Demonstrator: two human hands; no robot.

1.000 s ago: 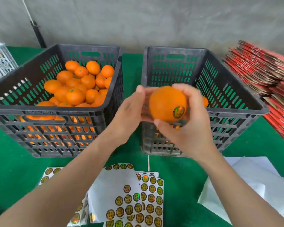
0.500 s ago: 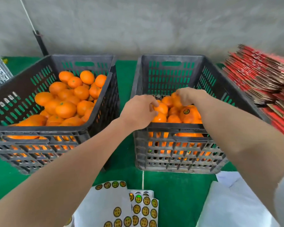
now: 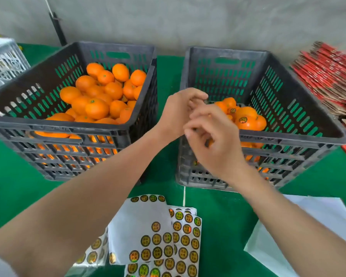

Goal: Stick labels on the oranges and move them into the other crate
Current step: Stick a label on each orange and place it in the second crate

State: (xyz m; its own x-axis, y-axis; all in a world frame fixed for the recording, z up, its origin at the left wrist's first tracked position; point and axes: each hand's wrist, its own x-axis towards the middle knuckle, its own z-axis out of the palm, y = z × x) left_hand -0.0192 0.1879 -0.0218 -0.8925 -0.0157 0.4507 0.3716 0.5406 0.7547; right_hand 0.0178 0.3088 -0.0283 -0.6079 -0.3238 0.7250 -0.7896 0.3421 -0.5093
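Head view: a glossy labelled orange (image 3: 250, 124) lies at 3 o'clock in the right crate (image 3: 288, 137). Left hand (image 3: 176, 112) is curled, contents cannot be told; right hand (image 3: 218, 148) fingers hang loosely curled, empty.

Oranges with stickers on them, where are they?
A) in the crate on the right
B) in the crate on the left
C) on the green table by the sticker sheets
A: the stickered orange lies on the pile in the right crate, while the oranges in the left crate show no stickers and none lie on the table.
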